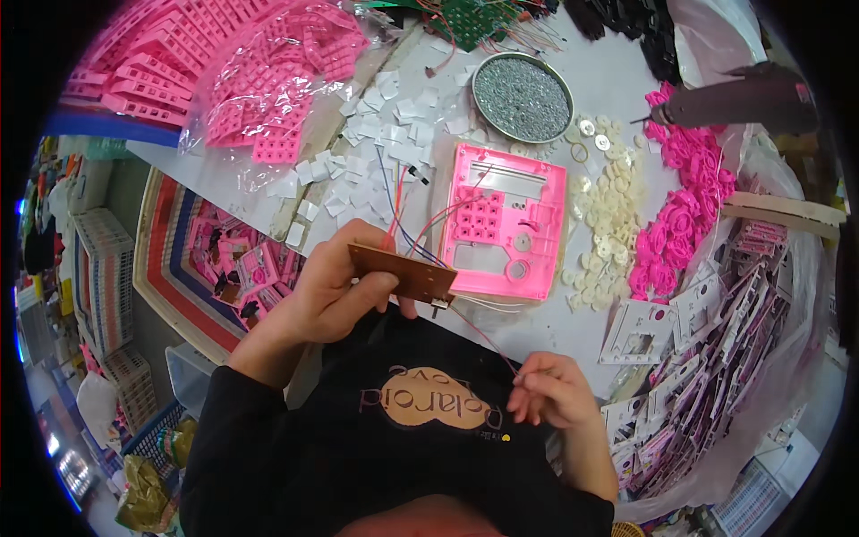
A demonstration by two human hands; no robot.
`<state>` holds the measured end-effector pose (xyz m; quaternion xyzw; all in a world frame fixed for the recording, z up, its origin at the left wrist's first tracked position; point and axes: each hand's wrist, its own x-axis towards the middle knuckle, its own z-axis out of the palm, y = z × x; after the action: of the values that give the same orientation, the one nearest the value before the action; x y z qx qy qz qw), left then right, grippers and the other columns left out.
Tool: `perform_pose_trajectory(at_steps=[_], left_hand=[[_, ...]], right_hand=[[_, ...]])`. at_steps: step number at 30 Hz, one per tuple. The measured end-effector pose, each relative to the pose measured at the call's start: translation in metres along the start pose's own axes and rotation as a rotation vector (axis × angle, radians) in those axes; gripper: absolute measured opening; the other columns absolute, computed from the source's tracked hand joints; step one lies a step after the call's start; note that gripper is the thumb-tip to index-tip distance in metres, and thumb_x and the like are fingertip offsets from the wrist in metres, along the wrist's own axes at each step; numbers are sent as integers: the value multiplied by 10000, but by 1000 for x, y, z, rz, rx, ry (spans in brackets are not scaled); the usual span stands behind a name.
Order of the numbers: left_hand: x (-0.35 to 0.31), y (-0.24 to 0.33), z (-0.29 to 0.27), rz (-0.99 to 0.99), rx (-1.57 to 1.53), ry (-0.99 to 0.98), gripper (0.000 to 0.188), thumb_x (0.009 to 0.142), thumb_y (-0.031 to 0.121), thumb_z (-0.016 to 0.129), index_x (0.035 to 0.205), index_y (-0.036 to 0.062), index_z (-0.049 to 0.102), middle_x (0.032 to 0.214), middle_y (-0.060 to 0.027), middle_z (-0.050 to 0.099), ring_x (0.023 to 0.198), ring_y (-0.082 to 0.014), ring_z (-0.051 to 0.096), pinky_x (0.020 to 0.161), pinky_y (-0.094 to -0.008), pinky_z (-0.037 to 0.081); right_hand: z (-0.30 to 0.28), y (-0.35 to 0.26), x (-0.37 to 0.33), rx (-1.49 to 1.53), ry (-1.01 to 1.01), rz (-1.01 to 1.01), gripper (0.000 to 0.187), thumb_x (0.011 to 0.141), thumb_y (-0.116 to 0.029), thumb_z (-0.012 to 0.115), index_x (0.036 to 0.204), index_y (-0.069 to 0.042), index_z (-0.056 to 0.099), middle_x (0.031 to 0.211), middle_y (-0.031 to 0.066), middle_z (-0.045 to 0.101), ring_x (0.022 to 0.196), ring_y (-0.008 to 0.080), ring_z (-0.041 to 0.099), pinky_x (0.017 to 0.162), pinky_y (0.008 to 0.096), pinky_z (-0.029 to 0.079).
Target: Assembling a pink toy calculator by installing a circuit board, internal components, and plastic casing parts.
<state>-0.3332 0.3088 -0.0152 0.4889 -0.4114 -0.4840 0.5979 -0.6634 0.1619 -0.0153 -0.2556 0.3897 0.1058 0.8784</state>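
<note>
So, my left hand (327, 291) pinches the brown circuit board (403, 274), probably steadying it while my right hand (553, 390) pinches a thin wire (488, 340).

1 desk (555, 336), white-topped, carries: 1 pink casing (512, 215), open side up; 1 round dish (530, 140) filled with small grey metal pieces (522, 94); white squares (412, 109), scattered; cream discs (605, 242), heaped; pink rose-shaped pieces (677, 228), piled; 1 clear bag (295, 76) of pink keypads; green circuit boards (474, 20), far edge.
</note>
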Motion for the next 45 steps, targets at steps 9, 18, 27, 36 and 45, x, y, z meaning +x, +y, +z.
perform_pose_trajectory(at_steps=[9, 18, 27, 36, 45], left_hand=[[17, 3, 7, 32, 266, -212, 241, 929, -22, 632, 1154, 21, 555, 917, -147, 706, 722, -240, 713, 612, -344, 526], [10, -3, 19, 207, 453, -253, 248, 845, 63, 768, 1070, 72, 663, 807, -97, 700, 687, -325, 692, 592, -396, 529], [3, -19, 37, -220, 196, -118, 343, 939, 70, 675, 1273, 42, 602, 986, -165, 701, 891, -244, 727, 690, -343, 550], [-13, -29, 40, -214, -210, -67, 629, 985, 13, 588, 1550, 32, 310, 1454, -188, 517, 1264, -212, 585, 914, -341, 551], [66, -40, 8, 378, 1022, 54, 235, 753, 92, 760, 969, 60, 675, 1018, -66, 658, 1043, -271, 612, 874, -426, 470]], right_hand=[[48, -116, -27, -1607, -19, -960, 753, 877, -520, 689, 1386, 23, 575, 1442, 216, 555, 1338, 420, 504, 1101, 466, 398], [70, -83, 88, -1319, -439, -886, 823, 907, -510, 658, 1547, -57, 403, 1610, 313, 234, 1493, 459, 225, 1228, 475, 211], [64, -81, 83, -961, -138, -838, 363, 902, -53, 722, 1260, -20, 677, 1203, 143, 695, 1075, 228, 667, 891, 342, 535], [37, -150, 110, -799, 200, -557, 280, 857, -46, 790, 1097, 48, 680, 952, 66, 721, 809, 99, 669, 671, 242, 541], [19, -152, 114, -934, -180, -532, 212, 840, -35, 796, 1022, 30, 707, 973, 70, 717, 847, 98, 664, 736, 260, 547]])
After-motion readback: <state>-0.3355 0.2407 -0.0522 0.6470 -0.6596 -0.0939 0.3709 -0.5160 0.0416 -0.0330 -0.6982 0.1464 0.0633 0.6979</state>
